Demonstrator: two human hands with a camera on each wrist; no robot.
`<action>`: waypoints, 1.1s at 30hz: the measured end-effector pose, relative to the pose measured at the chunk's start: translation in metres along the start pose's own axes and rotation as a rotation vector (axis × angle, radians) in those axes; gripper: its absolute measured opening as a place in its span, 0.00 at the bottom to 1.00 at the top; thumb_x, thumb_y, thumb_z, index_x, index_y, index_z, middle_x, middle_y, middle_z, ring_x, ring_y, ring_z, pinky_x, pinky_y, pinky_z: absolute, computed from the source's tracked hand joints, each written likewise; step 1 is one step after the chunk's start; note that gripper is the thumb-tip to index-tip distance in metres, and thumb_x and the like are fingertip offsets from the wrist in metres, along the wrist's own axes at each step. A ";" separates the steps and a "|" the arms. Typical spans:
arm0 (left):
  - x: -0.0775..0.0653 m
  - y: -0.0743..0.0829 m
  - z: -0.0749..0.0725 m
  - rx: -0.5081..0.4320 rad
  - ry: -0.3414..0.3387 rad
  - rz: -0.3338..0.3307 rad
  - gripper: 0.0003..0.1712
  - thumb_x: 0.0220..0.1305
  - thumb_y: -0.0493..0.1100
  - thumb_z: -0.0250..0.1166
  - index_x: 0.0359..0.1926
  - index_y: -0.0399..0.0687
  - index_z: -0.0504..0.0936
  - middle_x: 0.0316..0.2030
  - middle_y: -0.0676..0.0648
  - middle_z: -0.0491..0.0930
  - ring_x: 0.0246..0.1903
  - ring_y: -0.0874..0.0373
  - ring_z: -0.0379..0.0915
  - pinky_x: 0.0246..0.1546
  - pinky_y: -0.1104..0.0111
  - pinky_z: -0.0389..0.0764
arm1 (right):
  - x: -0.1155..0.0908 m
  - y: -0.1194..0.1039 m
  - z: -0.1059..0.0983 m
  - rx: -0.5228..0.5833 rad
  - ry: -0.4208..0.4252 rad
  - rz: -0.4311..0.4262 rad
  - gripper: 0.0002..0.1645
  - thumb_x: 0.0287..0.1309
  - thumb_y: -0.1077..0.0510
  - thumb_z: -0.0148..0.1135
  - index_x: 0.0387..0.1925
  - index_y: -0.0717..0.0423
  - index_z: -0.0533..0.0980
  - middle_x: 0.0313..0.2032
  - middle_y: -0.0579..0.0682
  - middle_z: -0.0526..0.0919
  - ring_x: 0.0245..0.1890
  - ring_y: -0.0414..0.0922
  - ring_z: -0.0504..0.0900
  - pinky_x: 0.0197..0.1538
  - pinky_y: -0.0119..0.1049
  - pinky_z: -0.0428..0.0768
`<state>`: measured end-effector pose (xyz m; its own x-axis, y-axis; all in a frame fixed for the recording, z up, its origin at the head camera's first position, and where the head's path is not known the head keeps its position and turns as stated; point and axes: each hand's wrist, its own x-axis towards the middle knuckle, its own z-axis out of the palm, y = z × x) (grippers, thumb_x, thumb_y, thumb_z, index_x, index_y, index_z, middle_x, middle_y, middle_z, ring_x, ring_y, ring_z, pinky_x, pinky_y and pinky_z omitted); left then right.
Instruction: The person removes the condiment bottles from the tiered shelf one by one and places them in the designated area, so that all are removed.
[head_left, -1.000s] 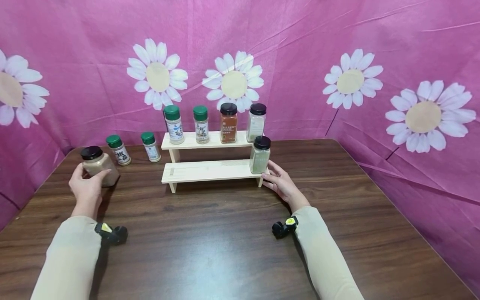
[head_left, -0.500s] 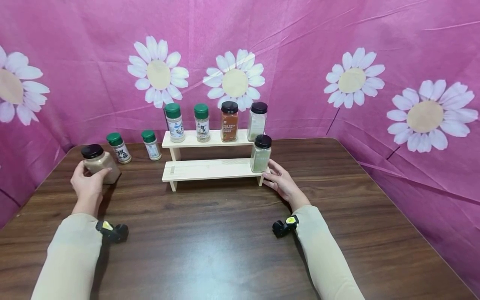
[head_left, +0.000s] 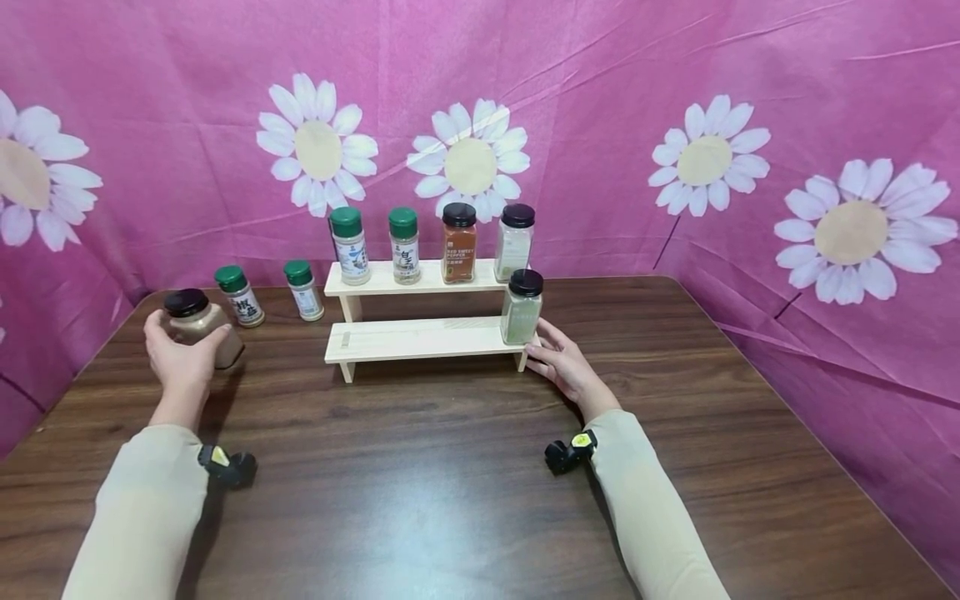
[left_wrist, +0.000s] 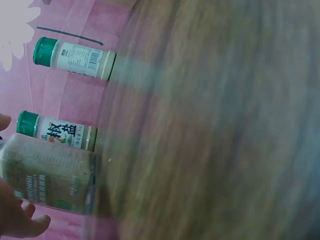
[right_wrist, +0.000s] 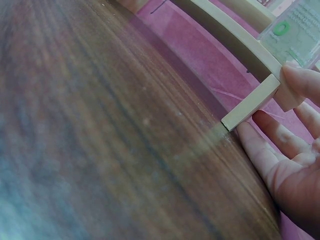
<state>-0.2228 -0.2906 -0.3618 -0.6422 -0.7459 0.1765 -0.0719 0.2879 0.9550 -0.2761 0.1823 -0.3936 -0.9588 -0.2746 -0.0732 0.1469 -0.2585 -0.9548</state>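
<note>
At the table's left, my left hand [head_left: 183, 357] curls round a square spice jar [head_left: 201, 327] with a black lid and beige contents. The jar stands on the table; the palm side of the grip is partly hidden. My right hand [head_left: 566, 371] holds the right end of a two-tier wooden spice rack [head_left: 420, 340]. In the right wrist view, its thumb [right_wrist: 302, 80] lies on the lower tier, with fingers around the leg [right_wrist: 252, 102]. Just above that hand, a green-filled jar [head_left: 521, 312] with a black lid stands on the lower tier.
Two green-capped shakers [head_left: 244, 302] [head_left: 306, 296] stand behind the held jar. On the upper tier are two more green-capped shakers [head_left: 352, 254] [head_left: 406, 254], a red pepper jar [head_left: 459, 250] and a pale jar [head_left: 513, 246]. A pink flowered cloth [head_left: 585, 150] hangs behind the table.
My left hand has shifted slightly right and up around the jar, its thumb and fingers a little wider apart. The jar, the rack and my right hand look unmoved.
</note>
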 end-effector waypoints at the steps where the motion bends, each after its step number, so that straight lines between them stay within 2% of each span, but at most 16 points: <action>1: -0.001 0.002 -0.001 0.013 0.006 0.004 0.43 0.41 0.42 0.67 0.60 0.50 0.56 0.51 0.51 0.60 0.52 0.61 0.53 0.52 0.74 0.53 | 0.000 0.000 0.000 0.001 0.000 0.002 0.39 0.54 0.72 0.48 0.64 0.55 0.46 0.58 0.65 0.55 0.41 0.41 0.73 0.49 0.41 0.68; 7: -0.004 0.011 -0.005 0.008 0.057 0.050 0.47 0.40 0.46 0.68 0.60 0.52 0.53 0.48 0.55 0.56 0.53 0.61 0.50 0.53 0.74 0.49 | -0.001 0.001 0.001 0.005 0.002 0.003 0.38 0.54 0.73 0.47 0.64 0.56 0.46 0.58 0.65 0.55 0.41 0.41 0.73 0.49 0.41 0.69; 12: -0.010 0.027 -0.006 0.009 0.109 0.111 0.46 0.39 0.46 0.68 0.60 0.53 0.53 0.53 0.53 0.57 0.56 0.61 0.47 0.53 0.78 0.45 | -0.001 0.001 0.000 0.006 0.004 0.004 0.38 0.54 0.73 0.47 0.64 0.55 0.46 0.59 0.65 0.54 0.41 0.41 0.73 0.49 0.41 0.69; 16: -0.017 0.040 -0.003 0.007 0.124 0.125 0.47 0.39 0.46 0.69 0.60 0.52 0.54 0.55 0.51 0.57 0.56 0.61 0.47 0.53 0.78 0.45 | -0.001 0.001 -0.001 0.006 0.005 0.008 0.39 0.54 0.73 0.47 0.64 0.55 0.46 0.59 0.65 0.54 0.41 0.41 0.73 0.49 0.41 0.69; 21: -0.029 0.053 0.006 -0.023 0.103 0.137 0.45 0.38 0.45 0.69 0.58 0.51 0.55 0.51 0.53 0.58 0.53 0.62 0.50 0.52 0.78 0.48 | -0.001 0.001 -0.001 0.002 -0.004 0.004 0.39 0.54 0.72 0.48 0.64 0.55 0.46 0.58 0.65 0.55 0.42 0.42 0.72 0.49 0.41 0.68; 26: -0.046 0.060 0.017 -0.051 0.071 0.163 0.44 0.40 0.44 0.69 0.58 0.49 0.56 0.52 0.49 0.58 0.52 0.61 0.53 0.51 0.78 0.51 | 0.000 0.001 0.000 -0.001 -0.013 0.000 0.39 0.54 0.72 0.48 0.64 0.55 0.46 0.58 0.64 0.55 0.43 0.43 0.72 0.50 0.42 0.68; 30: -0.060 0.062 0.030 -0.082 0.020 0.187 0.43 0.40 0.43 0.69 0.58 0.47 0.57 0.53 0.46 0.60 0.52 0.60 0.56 0.52 0.76 0.54 | 0.001 0.001 -0.001 0.005 -0.011 -0.001 0.38 0.54 0.72 0.47 0.64 0.55 0.46 0.59 0.64 0.54 0.42 0.43 0.72 0.50 0.42 0.68; 33: -0.070 0.062 0.041 -0.098 -0.030 0.232 0.41 0.41 0.41 0.69 0.57 0.44 0.58 0.52 0.45 0.61 0.52 0.59 0.56 0.52 0.75 0.55 | 0.001 0.001 -0.001 0.006 -0.009 0.001 0.38 0.54 0.72 0.47 0.64 0.55 0.46 0.58 0.64 0.55 0.42 0.42 0.72 0.50 0.42 0.68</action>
<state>-0.2136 -0.1959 -0.3249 -0.6555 -0.6482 0.3875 0.1529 0.3885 0.9087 -0.2776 0.1827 -0.3945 -0.9564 -0.2832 -0.0718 0.1495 -0.2632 -0.9531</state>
